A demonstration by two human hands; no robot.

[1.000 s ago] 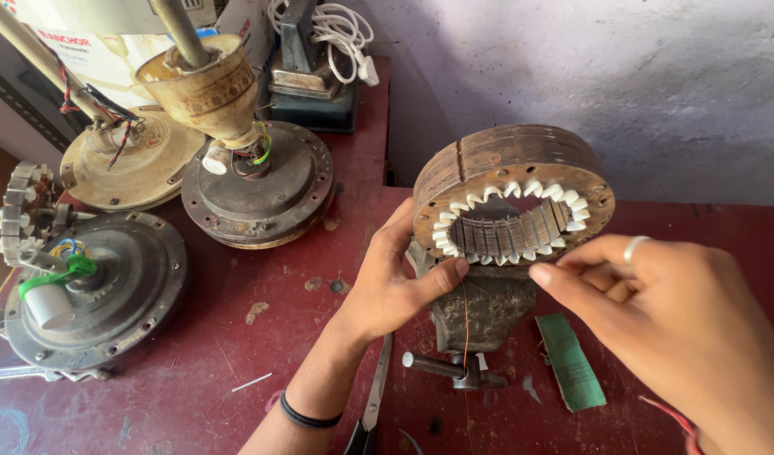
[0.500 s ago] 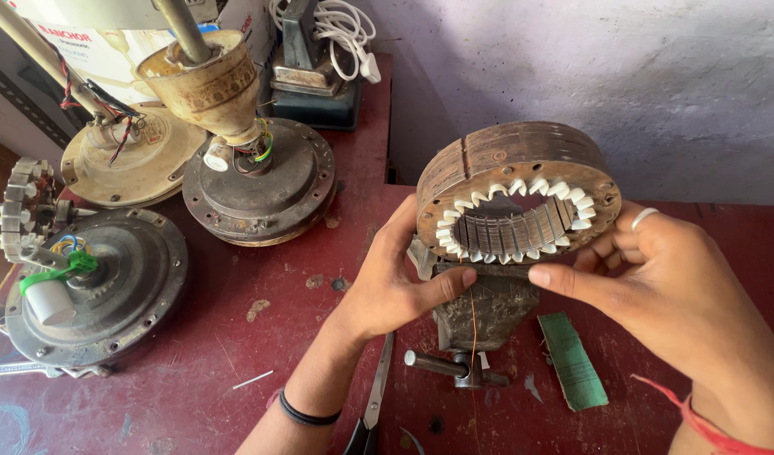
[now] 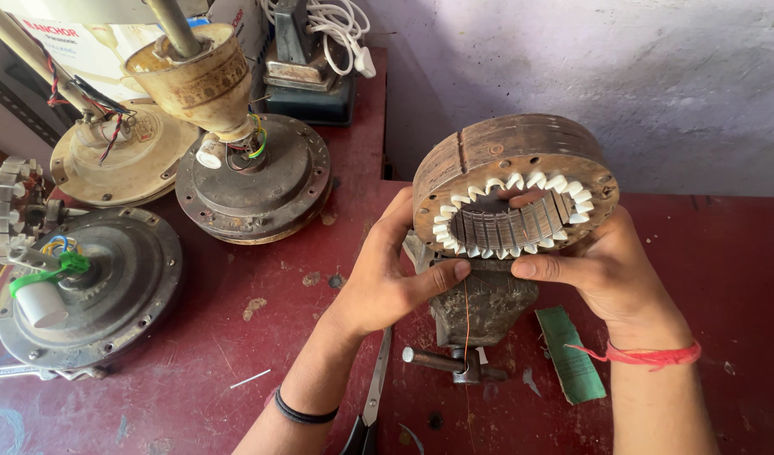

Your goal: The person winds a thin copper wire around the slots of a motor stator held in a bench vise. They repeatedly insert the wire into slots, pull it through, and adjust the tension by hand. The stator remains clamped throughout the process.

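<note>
The right hand [image 3: 610, 274] has slid in under the round metal stator [image 3: 513, 190] in the middle of the frame, and now both it and the left hand [image 3: 391, 278] hold the ring with fingers pressed on its rim above the small vise [image 3: 475, 307], its white-lined slots empty of wire.

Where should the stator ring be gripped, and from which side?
Probably by its smooth outer rim, from both sides, as the left hand and right hand do now. The stator ring is tilted, and white slot liners line its bore, so inside looks a poorer hold.
</note>
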